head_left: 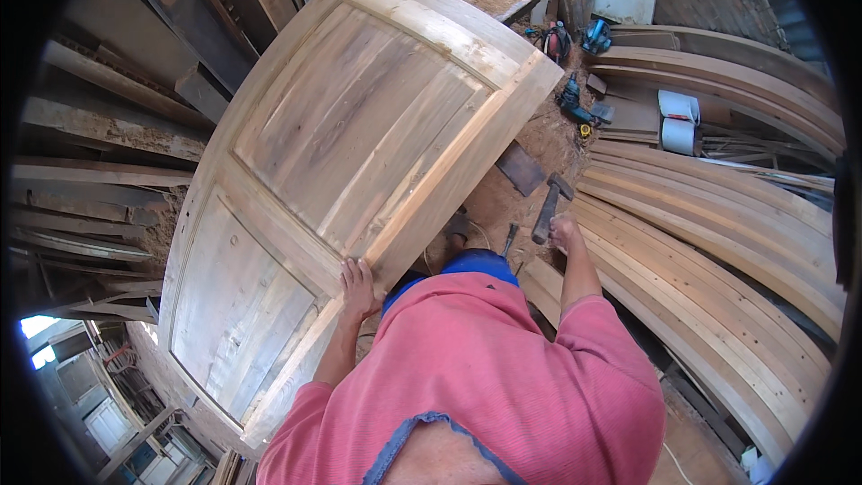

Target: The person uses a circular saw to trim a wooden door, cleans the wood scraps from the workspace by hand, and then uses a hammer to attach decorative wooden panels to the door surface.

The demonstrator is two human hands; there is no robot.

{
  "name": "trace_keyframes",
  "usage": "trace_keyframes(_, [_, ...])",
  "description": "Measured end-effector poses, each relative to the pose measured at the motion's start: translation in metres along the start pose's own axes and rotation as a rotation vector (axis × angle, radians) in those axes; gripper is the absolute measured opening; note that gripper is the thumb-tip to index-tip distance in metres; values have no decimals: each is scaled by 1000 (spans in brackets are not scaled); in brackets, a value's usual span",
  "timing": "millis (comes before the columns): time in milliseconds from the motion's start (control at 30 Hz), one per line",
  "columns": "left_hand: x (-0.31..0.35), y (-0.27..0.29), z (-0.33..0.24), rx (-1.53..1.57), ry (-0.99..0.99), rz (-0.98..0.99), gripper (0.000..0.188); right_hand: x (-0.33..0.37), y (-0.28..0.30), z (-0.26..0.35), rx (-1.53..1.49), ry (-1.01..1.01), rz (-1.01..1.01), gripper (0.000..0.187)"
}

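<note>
A large framed wooden door point(305, 117) with recessed panels slants across the left and middle. My left hand point(357, 287) lies open on its near edge, fingers stretched over the wood. To the right, my right hand point(567, 234) is closed beside a hammer point(544, 214) with a dark handle. The hammer's whole handle shows next to my fingers, and I cannot make out what the fingers hold. A chisel-like tool point(511, 239) stands near my blue-clothed lap.
Long stacked planks point(691, 269) curve along the right side. Blue-green power tools point(575, 103) lie on the sawdust-strewn floor point(561, 148) beyond the hammer, near a dark flat plate point(521, 169). Boards point(99, 126) lean at the left.
</note>
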State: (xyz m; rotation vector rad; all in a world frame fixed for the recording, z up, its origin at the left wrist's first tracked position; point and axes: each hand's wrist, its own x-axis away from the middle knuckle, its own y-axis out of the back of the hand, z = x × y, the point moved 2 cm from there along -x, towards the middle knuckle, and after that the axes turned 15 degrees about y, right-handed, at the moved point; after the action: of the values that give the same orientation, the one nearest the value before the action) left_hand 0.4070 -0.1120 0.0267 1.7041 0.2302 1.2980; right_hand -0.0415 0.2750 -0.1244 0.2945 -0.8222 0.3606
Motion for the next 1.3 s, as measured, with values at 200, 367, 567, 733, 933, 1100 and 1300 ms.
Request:
trace_keyframes(200, [5,1,3,128,17,-73,106,40,-96,10,260,25,259,14])
trace_keyframes(367, [14,-9,33,647,48,-222,80,61,-197,34,-126,-109,504,41])
trace_keyframes(567, [103,-58,125,1535,644,-344,40,61,-268,64,-269,103,268,84])
trace_keyframes(733, [199,-158,207,2081,1381,-290,44,97,-299,77,-146,115,79,77])
trace_keyframes(933, [154,-199,259,3009,971,-652,77,66,-281,89,-242,112,114,68])
trace_keyframes(1100, [163,-197,277,2961,586,-1004,78,103,-301,90,-290,191,70,72])
trace_keyframes(1300, [196,-146,268,2951,521,-1143,73,171,-265,106,-385,171,89,64])
